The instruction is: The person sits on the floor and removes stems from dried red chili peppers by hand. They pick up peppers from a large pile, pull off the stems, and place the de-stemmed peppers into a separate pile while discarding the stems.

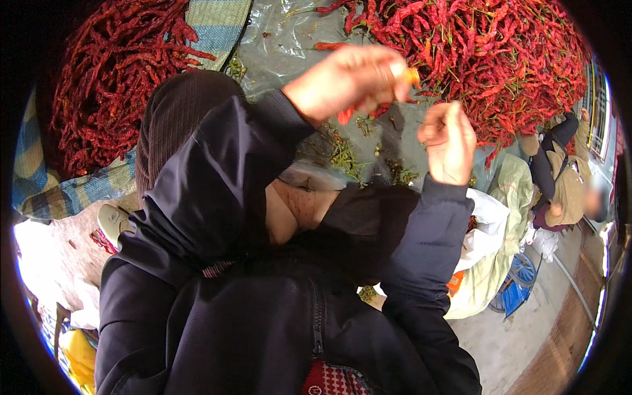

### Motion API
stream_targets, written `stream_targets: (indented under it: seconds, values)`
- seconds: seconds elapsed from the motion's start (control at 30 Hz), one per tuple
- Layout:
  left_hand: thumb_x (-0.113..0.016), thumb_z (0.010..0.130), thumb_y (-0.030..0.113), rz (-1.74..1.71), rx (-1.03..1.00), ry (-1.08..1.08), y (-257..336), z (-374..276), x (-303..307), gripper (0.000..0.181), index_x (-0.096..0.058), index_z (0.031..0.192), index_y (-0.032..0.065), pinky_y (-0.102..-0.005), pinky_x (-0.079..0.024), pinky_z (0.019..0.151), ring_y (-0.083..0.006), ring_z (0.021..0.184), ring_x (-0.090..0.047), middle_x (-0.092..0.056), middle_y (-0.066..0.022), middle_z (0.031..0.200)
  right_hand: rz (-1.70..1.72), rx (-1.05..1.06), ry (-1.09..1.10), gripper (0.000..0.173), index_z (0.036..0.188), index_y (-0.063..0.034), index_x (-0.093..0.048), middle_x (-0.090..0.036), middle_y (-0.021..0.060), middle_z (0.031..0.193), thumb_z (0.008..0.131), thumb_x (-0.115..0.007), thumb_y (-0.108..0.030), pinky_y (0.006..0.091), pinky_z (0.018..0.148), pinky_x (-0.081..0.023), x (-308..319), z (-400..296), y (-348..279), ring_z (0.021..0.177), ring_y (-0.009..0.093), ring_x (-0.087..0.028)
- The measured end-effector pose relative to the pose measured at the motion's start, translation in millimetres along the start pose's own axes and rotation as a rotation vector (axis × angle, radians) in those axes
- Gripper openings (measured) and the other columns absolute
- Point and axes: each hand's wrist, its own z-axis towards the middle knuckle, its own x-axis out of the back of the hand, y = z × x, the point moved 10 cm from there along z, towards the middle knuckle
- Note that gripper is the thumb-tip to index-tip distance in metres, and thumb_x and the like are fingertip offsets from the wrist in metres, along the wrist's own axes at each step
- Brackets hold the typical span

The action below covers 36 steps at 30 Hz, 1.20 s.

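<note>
My left hand (355,81), blurred by motion, is curled around red chili peppers; a red piece shows below its fingers and an orange-yellow bit at its fingertips. It hovers over a plastic sheet (276,44). My right hand (448,140) is raised to the right, fingers bent toward the thumb; whether it pinches anything is unclear. Beyond both hands lies a big heap of dried red chilies with green stems (493,64). Loose green stems (344,154) are scattered on the sheet beneath the hands.
Another chili heap (118,89) lies at left on a striped woven tarp (217,29). Pale woven sacks (508,197) stand at right, beside a blue wheeled object (516,286). Another person (563,182) sits at the far right. A shoe (113,224) shows at lower left.
</note>
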Motion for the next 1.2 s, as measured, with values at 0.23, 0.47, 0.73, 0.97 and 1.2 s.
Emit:
stream_targets:
  seconds: [0.23,0.47,0.73,0.97,1.2]
  values:
    - [-0.051,0.097,0.024,-0.017,-0.106,0.465,10.3,0.8,64.5,0.021,-0.059,0.092,0.0050,-0.0198,-0.041,0.051,-0.0056,0.057,-0.050,-0.051,0.0027,0.068,-1.427,0.366,0.047,0.014,0.096,-0.0046,-0.065,-0.061,0.0155,0.099,0.082,-0.066,-0.009,0.0337,0.070,-0.049,29.1,29.7,51.8,0.081,0.033,-0.061]
    - [-0.061,0.089,0.036,0.285,0.263,0.214,-37.1,4.9,32.6,0.036,-0.065,0.105,0.0032,-0.0200,-0.032,0.043,-0.0042,0.049,-0.043,-0.050,0.0040,0.061,-0.234,-0.167,0.033,0.014,0.087,-0.0017,-0.064,-0.066,0.0055,0.075,0.090,-0.063,-0.015,0.0176,0.040,-0.031,1.7,-7.9,43.5,0.045,0.003,-0.045]
    - [-0.063,0.091,0.021,-0.003,-0.004,-0.105,-24.9,13.6,-17.3,0.022,-0.063,0.104,0.0033,-0.0217,-0.046,0.065,-0.0036,0.074,-0.055,-0.065,-0.0002,0.087,-0.445,-0.291,-0.244,0.019,0.093,-0.0003,-0.064,-0.065,0.0045,0.072,0.091,-0.062,-0.019,0.0182,0.039,-0.033,-63.2,-23.3,11.5,0.042,0.003,-0.045]
    - [-0.058,0.093,0.016,-0.027,-0.028,-0.137,-12.2,11.5,-14.9,0.019,-0.060,0.107,0.0036,-0.0250,-0.048,0.071,-0.0085,0.079,-0.059,-0.064,-0.0022,0.087,-0.619,0.358,0.185,0.030,0.117,0.0024,-0.056,-0.065,0.0072,0.098,0.089,-0.061,-0.007,0.0211,0.056,-0.047,-51.1,-29.9,-88.0,0.065,0.011,-0.059]
    - [-0.055,0.093,0.014,-0.138,0.046,-0.258,-20.2,8.0,-29.4,0.019,-0.059,0.106,0.0008,-0.0257,-0.049,0.075,-0.0125,0.081,-0.062,-0.066,-0.0070,0.093,-0.271,0.205,-0.024,0.022,0.104,0.0043,-0.062,-0.064,0.0079,0.088,0.088,-0.064,-0.010,0.0232,0.063,-0.048,-51.6,-17.1,-79.9,0.068,0.011,-0.058]
